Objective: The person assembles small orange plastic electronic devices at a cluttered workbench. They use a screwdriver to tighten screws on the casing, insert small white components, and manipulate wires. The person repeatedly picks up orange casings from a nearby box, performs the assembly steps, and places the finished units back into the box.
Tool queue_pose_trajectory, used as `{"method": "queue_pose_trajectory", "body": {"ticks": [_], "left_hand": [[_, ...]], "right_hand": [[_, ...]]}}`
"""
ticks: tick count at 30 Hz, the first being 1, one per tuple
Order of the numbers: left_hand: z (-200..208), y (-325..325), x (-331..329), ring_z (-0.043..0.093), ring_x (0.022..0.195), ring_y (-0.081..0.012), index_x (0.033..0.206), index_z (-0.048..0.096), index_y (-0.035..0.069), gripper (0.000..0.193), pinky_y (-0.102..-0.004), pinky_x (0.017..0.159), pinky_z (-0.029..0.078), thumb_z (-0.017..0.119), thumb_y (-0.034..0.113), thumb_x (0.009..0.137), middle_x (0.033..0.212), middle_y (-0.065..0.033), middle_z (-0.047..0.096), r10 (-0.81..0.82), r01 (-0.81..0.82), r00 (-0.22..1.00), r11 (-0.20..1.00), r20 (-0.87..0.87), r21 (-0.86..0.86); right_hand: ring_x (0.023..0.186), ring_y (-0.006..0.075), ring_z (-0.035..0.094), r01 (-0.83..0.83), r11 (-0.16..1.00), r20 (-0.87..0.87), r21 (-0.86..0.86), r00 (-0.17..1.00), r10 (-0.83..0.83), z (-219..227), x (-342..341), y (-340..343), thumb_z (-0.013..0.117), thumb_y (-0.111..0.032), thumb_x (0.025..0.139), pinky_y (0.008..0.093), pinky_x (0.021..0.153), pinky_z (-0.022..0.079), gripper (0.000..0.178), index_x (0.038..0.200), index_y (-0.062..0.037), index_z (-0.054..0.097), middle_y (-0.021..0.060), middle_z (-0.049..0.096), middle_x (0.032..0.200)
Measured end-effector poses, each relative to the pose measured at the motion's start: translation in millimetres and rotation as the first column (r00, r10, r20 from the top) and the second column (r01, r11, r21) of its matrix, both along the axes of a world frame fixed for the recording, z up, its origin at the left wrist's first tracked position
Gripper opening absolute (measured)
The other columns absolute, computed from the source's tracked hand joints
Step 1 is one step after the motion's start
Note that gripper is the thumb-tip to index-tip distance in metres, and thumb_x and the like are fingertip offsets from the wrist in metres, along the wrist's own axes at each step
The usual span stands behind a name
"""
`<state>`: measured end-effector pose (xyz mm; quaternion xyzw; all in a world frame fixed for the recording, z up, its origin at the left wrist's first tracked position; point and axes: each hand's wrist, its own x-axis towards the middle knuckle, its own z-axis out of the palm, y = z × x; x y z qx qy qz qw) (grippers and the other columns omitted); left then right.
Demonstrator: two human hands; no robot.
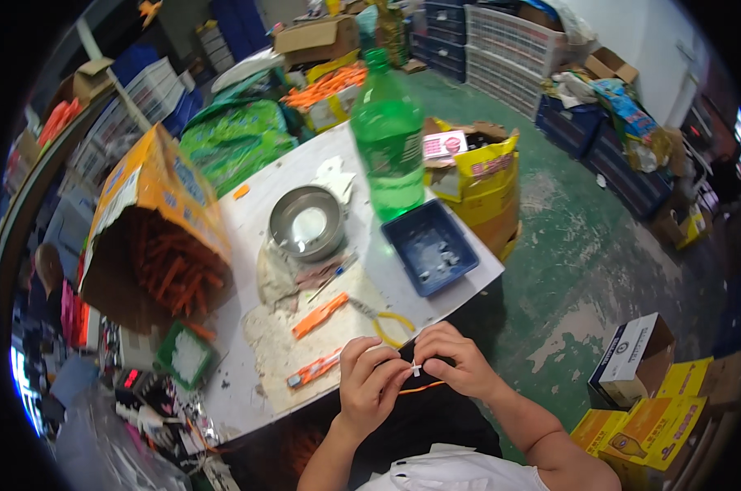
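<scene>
Scuffed green floor (542,245) — left fingers (374,365), right fingers (444,349), both tight on a small white piece (416,371)

plastic-looking white piece (416,371), plastic-handled metal pliers (380,314), shiny metal bowl (289,209), glossy bottle (387,135)

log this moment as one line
left hand: pinching small white piece | right hand: at same piece | nearby: yellow-handled pliers, orange part
</scene>
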<state>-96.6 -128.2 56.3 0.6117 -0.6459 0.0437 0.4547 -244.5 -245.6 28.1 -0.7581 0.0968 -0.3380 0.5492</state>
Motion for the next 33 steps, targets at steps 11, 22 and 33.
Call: {"method": "queue_pose_trajectory", "body": {"ticks": [11,22,33], "left_hand": [[12,-79,-10,0.055,0.107,-0.0257,0.09,0.066,0.007,0.023,-0.046,0.094,0.043,0.076,0.013,0.07,0.098,-0.0051,0.06,-0.358,0.378,0.876,0.926,0.322,0.002],[1,-132,40,0.049,0.117,-0.027,0.096,0.064,0.007,0.024,-0.0466,0.102,0.036,0.065,0.016,0.074,0.104,-0.0074,0.058,0.003,-0.027,0.786,0.999,0.618,0.03],[16,153,273,0.054,0.102,-0.0295,0.092,0.071,0.009,0.02,-0.043,0.085,0.042,0.071,0.017,0.074,0.098,-0.0091,0.063,0.691,-0.922,0.383,0.33,0.613,0.203]], "right_hand": [[0.092,0.0144,0.057,-0.073,0.726,-0.023,0.684,0.992,0.121,-6,-46,-59,0.063,-0.003,0.086,0.0286,0.084,0.045,0.008,0.091,0.0028,0.064,0.0071,0.061,0.095],[0.089,0.0108,0.053,0.393,0.67,-0.019,0.63,0.87,-0.492,-36,-88,-72,0.057,-0.011,0.094,0.0267,0.082,0.044,0.013,0.099,0.0016,0.058,0.0045,0.058,0.093],[0.101,0.0257,0.056,0.138,0.547,0.099,-0.826,0.99,-0.1,82,4,-30,0.072,-0.009,0.074,0.0405,0.089,0.045,0.013,0.084,-0.0093,0.064,0.0053,0.061,0.097]]}}
